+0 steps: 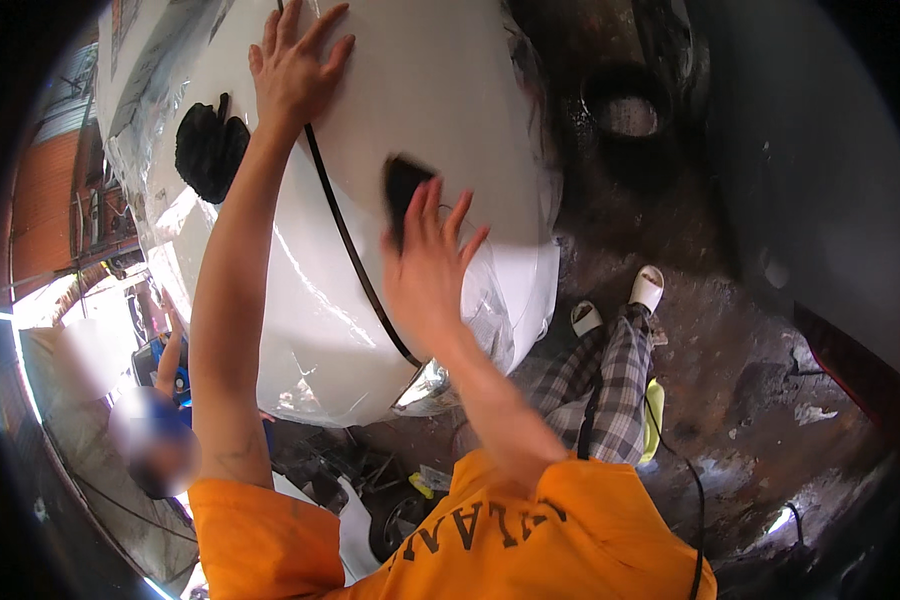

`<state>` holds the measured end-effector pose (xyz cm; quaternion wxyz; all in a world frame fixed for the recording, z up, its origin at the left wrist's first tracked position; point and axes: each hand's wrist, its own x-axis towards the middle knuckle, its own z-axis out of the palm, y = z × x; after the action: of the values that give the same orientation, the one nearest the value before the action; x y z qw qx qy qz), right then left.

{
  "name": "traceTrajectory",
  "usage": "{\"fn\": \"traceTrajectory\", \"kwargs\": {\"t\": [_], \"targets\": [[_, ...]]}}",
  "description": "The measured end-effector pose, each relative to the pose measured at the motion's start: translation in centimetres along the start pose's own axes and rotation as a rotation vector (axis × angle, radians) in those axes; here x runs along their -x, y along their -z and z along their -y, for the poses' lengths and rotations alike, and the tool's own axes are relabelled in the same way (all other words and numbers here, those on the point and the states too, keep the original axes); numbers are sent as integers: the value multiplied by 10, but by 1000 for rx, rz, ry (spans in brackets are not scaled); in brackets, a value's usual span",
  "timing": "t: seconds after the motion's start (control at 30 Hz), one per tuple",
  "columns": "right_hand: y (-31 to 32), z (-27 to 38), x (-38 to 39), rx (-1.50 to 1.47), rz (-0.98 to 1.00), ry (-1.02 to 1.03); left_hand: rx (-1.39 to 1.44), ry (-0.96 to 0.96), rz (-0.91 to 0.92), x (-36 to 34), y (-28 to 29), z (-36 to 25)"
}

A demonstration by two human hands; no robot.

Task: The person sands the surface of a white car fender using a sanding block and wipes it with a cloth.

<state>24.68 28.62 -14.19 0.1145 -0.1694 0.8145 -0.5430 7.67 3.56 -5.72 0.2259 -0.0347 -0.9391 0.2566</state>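
Note:
A glossy white car body panel [370, 90] lies under both my hands. My left hand [295, 75] is stretched far forward, palm down on it with the fingers spread. Lower and to the right, my right hand [428, 265] is slightly blurred. A blurred black pad [405, 190] sits at its thumb side, partly behind its fingers, and appears held against the panel. A long black line [350, 245], either a cord or a panel gap, curves between the hands. Left of my left wrist lies a dark, crumpled black thing [212, 148].
Clear plastic sheeting [145, 150] covers the car's far-left side. A person with a blue cap [155, 440] is at lower left, near car parts [365, 510]. On the right are a dark round tub or tyre [627, 110], a grey panel [820, 170] and a thin cable [695, 475].

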Motion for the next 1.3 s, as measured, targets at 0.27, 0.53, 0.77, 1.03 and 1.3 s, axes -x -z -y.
{"fn": "traceTrajectory", "kwargs": {"t": [0.27,0.53,0.77,1.03,1.3], "targets": [[4,10,13,13,82,-41,115,245,294,-17,50,-53],[11,-15,8,-81,193,1,66,243,280,-14,56,-51],[-4,29,30,-101,92,-45,72,207,275,0,49,-44],[3,9,30,-26,146,-40,87,206,229,-9,46,-42],[54,-120,-133,-313,302,-406,94,245,227,-11,48,-30]]}}
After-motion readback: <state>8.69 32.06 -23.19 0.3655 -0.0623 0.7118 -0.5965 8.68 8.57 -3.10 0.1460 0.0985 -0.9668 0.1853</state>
